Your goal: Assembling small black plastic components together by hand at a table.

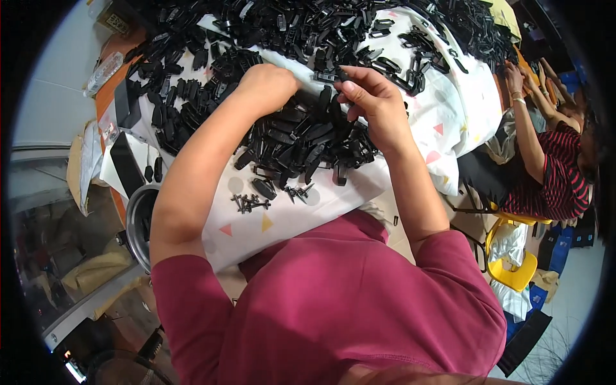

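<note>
My right hand (383,110) pinches a small black plastic part (326,76) between thumb and fingers, above the heap. Across from it my left hand (268,88) is curled with its back toward me; its fingertips, and whatever they hold, are hidden. Beneath both hands spreads a pile of black plastic parts (282,138), long and clip-like in shape. Close to the table's near edge lie several small black pin-shaped pieces (249,204), with more pins (299,193) beside a single oval black part (264,187).
A white cloth with coloured triangles (247,240) covers the table. A rolled white strip (279,62) crosses the heap. At left are a clear plastic bottle (104,74) and a round metal rim (138,218). On the right, another person in a striped shirt (558,170) works by a yellow chair (516,273).
</note>
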Demonstrator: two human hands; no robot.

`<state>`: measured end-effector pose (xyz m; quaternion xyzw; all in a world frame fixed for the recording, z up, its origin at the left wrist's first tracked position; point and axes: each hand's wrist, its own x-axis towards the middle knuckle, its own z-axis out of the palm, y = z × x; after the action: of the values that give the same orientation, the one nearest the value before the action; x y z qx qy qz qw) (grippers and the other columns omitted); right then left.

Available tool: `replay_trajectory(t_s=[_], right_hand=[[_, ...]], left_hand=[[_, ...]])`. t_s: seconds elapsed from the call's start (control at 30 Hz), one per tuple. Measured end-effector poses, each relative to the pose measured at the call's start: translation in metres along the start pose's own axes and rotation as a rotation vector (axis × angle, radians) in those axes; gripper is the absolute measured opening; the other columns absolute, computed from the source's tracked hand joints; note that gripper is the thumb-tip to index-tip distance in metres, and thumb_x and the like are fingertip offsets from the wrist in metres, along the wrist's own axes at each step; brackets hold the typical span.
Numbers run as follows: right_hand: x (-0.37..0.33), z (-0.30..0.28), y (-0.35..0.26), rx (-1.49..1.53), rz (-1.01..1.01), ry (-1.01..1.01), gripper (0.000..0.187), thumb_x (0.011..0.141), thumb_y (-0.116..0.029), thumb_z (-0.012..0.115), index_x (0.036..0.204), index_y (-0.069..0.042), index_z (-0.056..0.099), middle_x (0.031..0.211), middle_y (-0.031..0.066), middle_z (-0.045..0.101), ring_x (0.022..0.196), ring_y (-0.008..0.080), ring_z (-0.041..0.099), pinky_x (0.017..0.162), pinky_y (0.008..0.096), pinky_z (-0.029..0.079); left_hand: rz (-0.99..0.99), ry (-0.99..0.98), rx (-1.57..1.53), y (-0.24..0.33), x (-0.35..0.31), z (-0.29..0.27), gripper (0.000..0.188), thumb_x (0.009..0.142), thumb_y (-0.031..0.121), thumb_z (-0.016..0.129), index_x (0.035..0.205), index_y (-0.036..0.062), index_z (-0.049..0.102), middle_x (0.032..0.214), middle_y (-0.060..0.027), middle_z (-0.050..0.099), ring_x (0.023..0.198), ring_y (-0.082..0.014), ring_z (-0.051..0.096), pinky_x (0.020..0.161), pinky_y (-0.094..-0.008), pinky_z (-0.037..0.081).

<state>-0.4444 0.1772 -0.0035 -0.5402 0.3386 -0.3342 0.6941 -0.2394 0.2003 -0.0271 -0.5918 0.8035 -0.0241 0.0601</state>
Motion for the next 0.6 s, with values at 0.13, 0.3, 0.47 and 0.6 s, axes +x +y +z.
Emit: replay_trajectory(t_s=[0.13, 0.3, 0.47, 0.6], right_hand=[[-0.011, 0.003, -0.003, -0.155, -0.103, 0.036, 0.032, 0.082, -0.011, 0.058, 0.113, -0.002, 0.053, 0.090, 0.0042, 0.061, 0.072, 0.0066, 0.054, 0.056, 0.0178, 0.043], [-0.019, 0.016, -0.007, -0.262, -0.379, 0.077, 0.031, 0.080, -0.003, 0.060, 0.111, -0.001, 0.055, 0.092, 0.0031, 0.059, 0.072, 0.0045, 0.052, 0.057, 0.0156, 0.041], [-0.017, 0.020, -0.014, -0.520, -0.724, 0.022, 0.025, 0.077, 0.004, 0.061, 0.102, 0.001, 0.060, 0.095, 0.0062, 0.059, 0.075, 0.0067, 0.053, 0.060, 0.0165, 0.042], [-0.022, 0.022, -0.019, -0.508, -0.769, 0.038, 0.026, 0.075, 0.004, 0.062, 0.100, 0.001, 0.061, 0.096, 0.0099, 0.060, 0.080, 0.0129, 0.056, 0.065, 0.0207, 0.045]], left_hand=[[-0.127, 0.148, -0.327, 0.001, -0.013, -0.016, 0.007, 0.070, 0.009, 0.059, 0.076, 0.0066, 0.062, 0.091, -0.0088, 0.061, 0.082, -0.0243, 0.059, 0.070, -0.0325, 0.048], [-0.208, 0.595, -1.347, 0.032, -0.044, -0.036, 0.010, 0.071, 0.003, 0.067, 0.078, 0.0020, 0.060, 0.092, -0.0049, 0.058, 0.085, -0.0130, 0.054, 0.075, -0.0257, 0.044], [-0.197, 0.763, -1.548, 0.052, -0.056, -0.043, 0.027, 0.072, 0.003, 0.068, 0.096, 0.0001, 0.057, 0.090, -0.0053, 0.061, 0.083, -0.0099, 0.055, 0.076, -0.0226, 0.044], [-0.145, 0.732, -1.473, 0.051, -0.060, -0.051, 0.028, 0.073, 0.003, 0.067, 0.099, 0.0004, 0.058, 0.090, -0.0053, 0.061, 0.082, -0.0098, 0.055, 0.075, -0.0233, 0.045]])
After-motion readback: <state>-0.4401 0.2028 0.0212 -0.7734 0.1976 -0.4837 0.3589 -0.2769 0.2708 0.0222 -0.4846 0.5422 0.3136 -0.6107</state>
